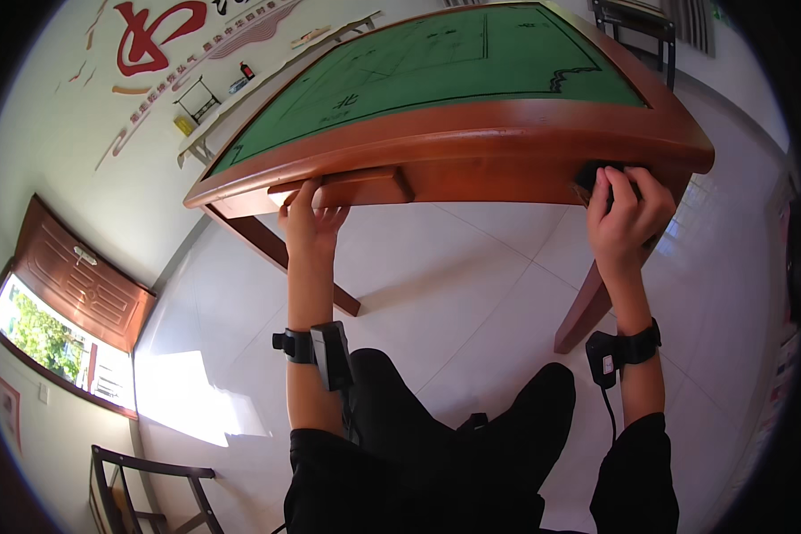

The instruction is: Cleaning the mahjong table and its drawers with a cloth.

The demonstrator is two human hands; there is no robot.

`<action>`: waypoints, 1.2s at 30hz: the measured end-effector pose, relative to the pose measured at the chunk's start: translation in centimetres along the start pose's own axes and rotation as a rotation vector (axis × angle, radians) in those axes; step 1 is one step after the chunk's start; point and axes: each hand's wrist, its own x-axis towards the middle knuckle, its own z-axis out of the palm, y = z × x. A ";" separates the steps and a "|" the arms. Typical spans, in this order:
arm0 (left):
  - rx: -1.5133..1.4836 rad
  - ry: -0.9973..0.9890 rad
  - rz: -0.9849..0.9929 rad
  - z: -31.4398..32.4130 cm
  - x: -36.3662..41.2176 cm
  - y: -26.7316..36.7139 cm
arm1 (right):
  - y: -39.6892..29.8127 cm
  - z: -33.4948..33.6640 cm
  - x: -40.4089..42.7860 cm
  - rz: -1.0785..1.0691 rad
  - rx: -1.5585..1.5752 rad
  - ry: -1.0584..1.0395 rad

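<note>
Before me stands a wooden table (467,137) with a green top (414,70) that bears black lines and characters. A wooden drawer (367,187) juts a little out of its front side. My left hand (314,217) grips the drawer's front near its left end, thumb side up and the other fingers beneath, partly hidden. At the right end of the same side, my right hand (627,213) pinches a dark, soft-looking object (589,175) against the wood. The fingers cover most of it, so its kind is unclear.
Table legs (584,310) slant down to the tiled floor (467,280). A long narrow table (267,73) with small items lines the left wall. A metal-framed chair (153,467) stands lower left, near an open wooden door (83,274). Another dark-framed piece of furniture (634,23) is beyond the table.
</note>
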 end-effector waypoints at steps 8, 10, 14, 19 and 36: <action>0.261 -0.211 0.148 1.7 -2.8 1.0 | 0.9 0.3 -1.2 -0.034 0.122 -0.068; 0.655 -0.380 0.412 1.5 -3.7 1.7 | 0.5 0.2 -1.0 -0.041 0.096 -0.055; 0.115 -0.179 -0.131 1.8 -2.1 2.6 | 0.2 -0.7 -0.2 -0.006 0.092 -0.068; 0.035 0.436 -0.313 3.4 -0.9 2.5 | -0.2 -3.4 0.9 0.412 0.439 -0.235; 0.314 0.349 0.407 -1.8 2.6 -0.9 | -16.5 3.0 6.4 0.632 0.788 -1.171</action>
